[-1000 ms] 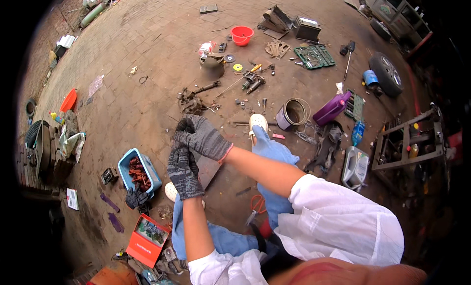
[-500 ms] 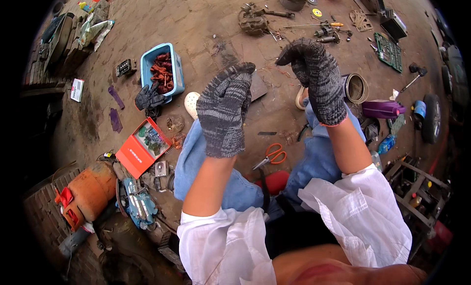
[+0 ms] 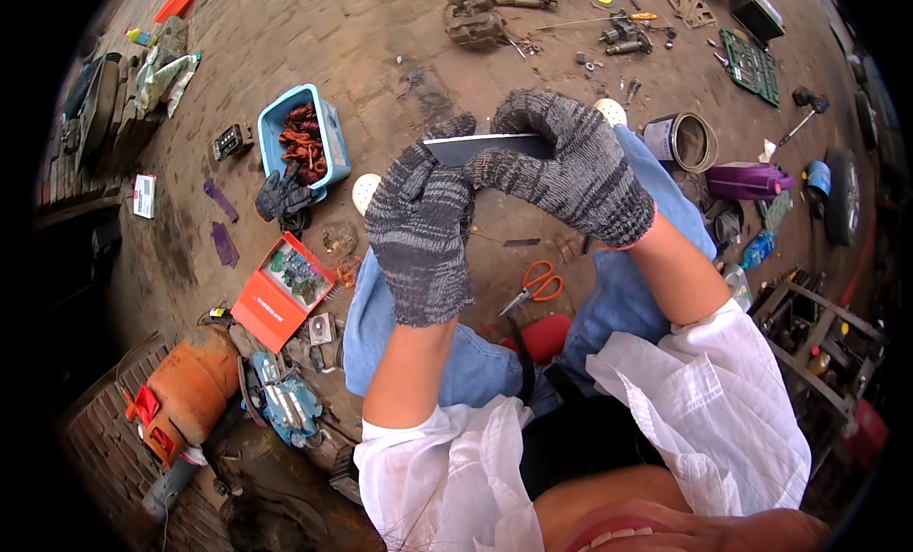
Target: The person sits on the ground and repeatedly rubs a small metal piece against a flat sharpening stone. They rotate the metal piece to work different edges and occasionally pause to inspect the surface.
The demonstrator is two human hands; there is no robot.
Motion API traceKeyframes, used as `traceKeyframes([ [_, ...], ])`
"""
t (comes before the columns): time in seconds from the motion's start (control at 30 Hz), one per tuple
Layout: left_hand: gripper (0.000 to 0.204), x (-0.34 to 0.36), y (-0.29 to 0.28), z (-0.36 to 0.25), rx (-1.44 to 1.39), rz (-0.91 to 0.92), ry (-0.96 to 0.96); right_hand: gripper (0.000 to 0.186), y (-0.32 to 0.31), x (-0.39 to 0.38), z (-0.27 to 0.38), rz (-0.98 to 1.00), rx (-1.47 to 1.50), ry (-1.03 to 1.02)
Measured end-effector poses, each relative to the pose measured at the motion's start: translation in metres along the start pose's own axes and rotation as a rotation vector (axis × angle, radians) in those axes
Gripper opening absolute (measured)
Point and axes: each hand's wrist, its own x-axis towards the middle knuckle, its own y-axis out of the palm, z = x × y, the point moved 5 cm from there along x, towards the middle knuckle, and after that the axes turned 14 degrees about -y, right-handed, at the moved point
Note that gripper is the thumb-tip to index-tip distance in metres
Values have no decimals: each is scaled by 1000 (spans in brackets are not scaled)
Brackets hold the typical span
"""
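My left hand (image 3: 418,224) and my right hand (image 3: 566,167) both wear dark grey knitted gloves. They are raised close together above the floor, between my knees. Both hands grip a dark flat plate (image 3: 485,150) with a pale upper edge. Its left end sits in my left hand, and the fingers of my right hand curl around its right end. The gloves cover much of it, so its full shape is hidden. Below them, orange-handled scissors (image 3: 535,286) lie on the floor beside a small dark strip (image 3: 521,242).
On the left are a blue bin (image 3: 335,138) of copper-coloured windings, a red box (image 3: 271,309) of small parts and an orange gas cylinder (image 3: 195,376). To the right stand a metal can (image 3: 689,143), a purple jug (image 3: 747,181) and a green tool case (image 3: 749,67). Motor parts (image 3: 474,21) lie ahead.
My hands were apart, with no plate visible between them. My right hand has come down and left to meet my left, and both now hold the dark plate.
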Motion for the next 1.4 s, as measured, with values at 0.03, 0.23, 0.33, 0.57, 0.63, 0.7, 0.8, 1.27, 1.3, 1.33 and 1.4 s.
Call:
traceKeyframes([
  [0.03,15,0,1,0,2,5,7,29,-2,0,2,-13,-20,-8],
  [0.23,20,0,3,8,-344,76,-225,33,-2,-1,0,-90,-181,-90],
  [0.33,20,-2,3,3,-395,12,-204,33,0,-1,-4,-100,-221,-63],
  [0.57,19,8,3,11,-212,-67,-133,33,4,6,-10,-35,-38,3],
  [0.63,18,8,5,5,-171,-57,-213,32,2,6,-7,-25,-128,-33],
  [0.7,19,7,3,-5,12,-88,-38,31,3,5,-6,-25,-169,-74],
  [0.8,20,4,2,-6,244,-135,171,30,2,5,-13,-61,-183,-48],
  [1.27,15,-8,15,-26,-112,-36,-25,16,-38,19,2,-229,-446,-293],
  [1.3,15,-5,13,-24,-117,-34,-45,15,-36,16,0,-218,-352,-238],
  [1.33,15,1,11,-21,-122,-31,-65,15,-33,13,-1,-214,-260,-178],
  [1.4,15,5,9,-21,-68,-66,55,21,-20,6,-5,-114,-189,-100],
])
